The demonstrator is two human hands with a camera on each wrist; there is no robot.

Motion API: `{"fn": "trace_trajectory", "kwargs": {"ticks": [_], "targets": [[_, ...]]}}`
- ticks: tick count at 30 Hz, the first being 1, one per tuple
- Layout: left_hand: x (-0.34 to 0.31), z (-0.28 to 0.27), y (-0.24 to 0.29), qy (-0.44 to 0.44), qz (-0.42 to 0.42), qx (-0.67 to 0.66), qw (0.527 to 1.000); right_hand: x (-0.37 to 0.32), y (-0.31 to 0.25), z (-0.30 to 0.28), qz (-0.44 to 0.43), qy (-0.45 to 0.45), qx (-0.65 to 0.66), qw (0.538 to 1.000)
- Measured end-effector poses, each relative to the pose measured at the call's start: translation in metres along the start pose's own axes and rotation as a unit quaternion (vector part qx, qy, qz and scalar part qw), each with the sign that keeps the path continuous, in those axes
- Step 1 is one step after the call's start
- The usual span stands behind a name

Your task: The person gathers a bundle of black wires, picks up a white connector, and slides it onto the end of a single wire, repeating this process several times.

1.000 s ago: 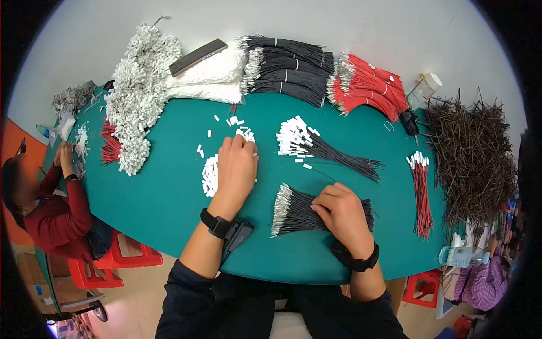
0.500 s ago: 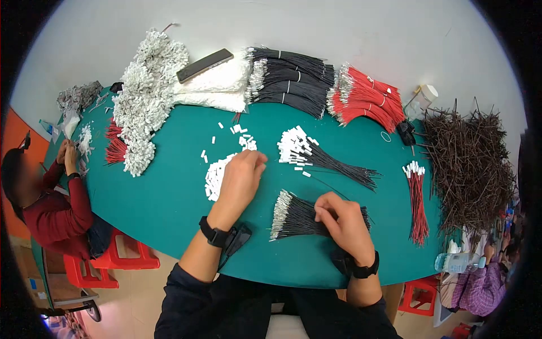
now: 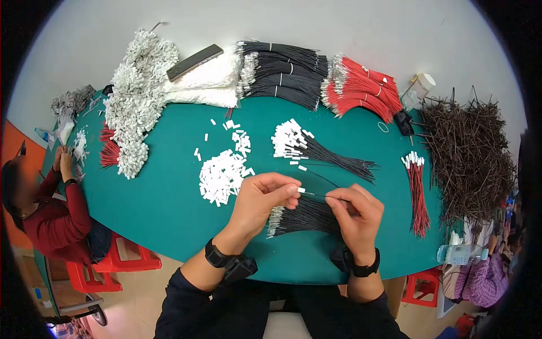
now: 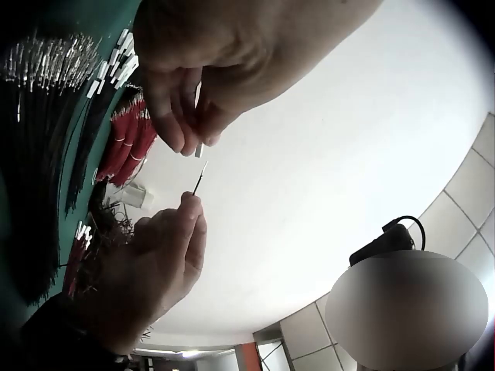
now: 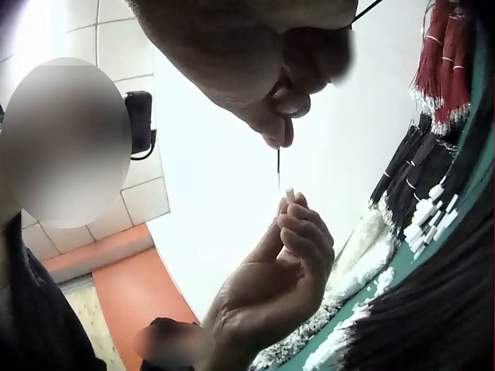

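My left hand (image 3: pixel 257 206) pinches a small white connector housing (image 3: pixel 301 190) between thumb and fingers. Facing it, my right hand (image 3: pixel 361 217) pinches a black wire (image 4: pixel 198 182) just behind its bare metal tip. In the right wrist view a short gap separates the wire tip from the white housing (image 5: pixel 290 195). Both hands hover over a fanned bundle of black wires with silver terminals (image 3: pixel 310 217). Left of it lies a loose pile of white housings (image 3: pixel 222 175). Black wires capped with white housings (image 3: pixel 289 139) lie farther back.
Along the back are a white heap (image 3: pixel 138 85), white bags (image 3: pixel 212 85), black wire bundles (image 3: pixel 293 73) and red ones (image 3: pixel 364 87). At right lie capped red wires (image 3: pixel 416 192) and a brown tangled heap (image 3: pixel 471 158). Another person (image 3: pixel 53 220) sits at the left.
My left hand has come from the white pile toward my right hand, bringing a housing. My right hand has turned inward above the black bundle and now shows a wire in its fingertips.
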State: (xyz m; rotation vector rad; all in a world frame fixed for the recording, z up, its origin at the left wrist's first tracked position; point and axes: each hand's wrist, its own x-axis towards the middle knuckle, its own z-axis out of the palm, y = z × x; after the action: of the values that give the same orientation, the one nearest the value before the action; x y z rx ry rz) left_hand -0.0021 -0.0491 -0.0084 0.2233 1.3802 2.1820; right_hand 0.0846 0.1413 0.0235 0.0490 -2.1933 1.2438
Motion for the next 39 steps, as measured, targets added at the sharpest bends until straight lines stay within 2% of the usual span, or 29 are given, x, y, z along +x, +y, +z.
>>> {"fn": "trace_trajectory", "kwargs": {"ticks": [9,12,16,20,24,32,39], "targets": [[-0.002,0.002,0.000,0.013,0.012,0.017,1.000,0.004,-0.002,-0.011,-0.068,-0.012,-0.085,0.994],[-0.003,0.003,0.000,0.009,0.018,0.028,0.999,0.010,-0.003,-0.017,-0.137,0.009,-0.150,0.979],[-0.003,0.003,0.000,0.010,0.003,0.027,1.000,0.010,-0.002,-0.009,-0.128,-0.019,-0.134,0.983],[-0.004,0.004,-0.002,-0.004,0.022,0.004,1.000,0.008,0.000,-0.006,-0.097,-0.019,-0.102,0.990],[-0.004,0.002,-0.005,-0.019,0.043,0.004,0.999,0.008,0.001,-0.005,-0.102,-0.018,-0.099,0.990],[-0.006,0.001,-0.002,-0.006,0.019,0.004,1.000,0.005,0.001,-0.005,-0.073,-0.014,-0.089,0.993],[-0.006,0.002,-0.004,-0.010,0.034,0.013,0.999,0.005,0.002,-0.001,-0.071,-0.017,-0.098,0.993]]}}
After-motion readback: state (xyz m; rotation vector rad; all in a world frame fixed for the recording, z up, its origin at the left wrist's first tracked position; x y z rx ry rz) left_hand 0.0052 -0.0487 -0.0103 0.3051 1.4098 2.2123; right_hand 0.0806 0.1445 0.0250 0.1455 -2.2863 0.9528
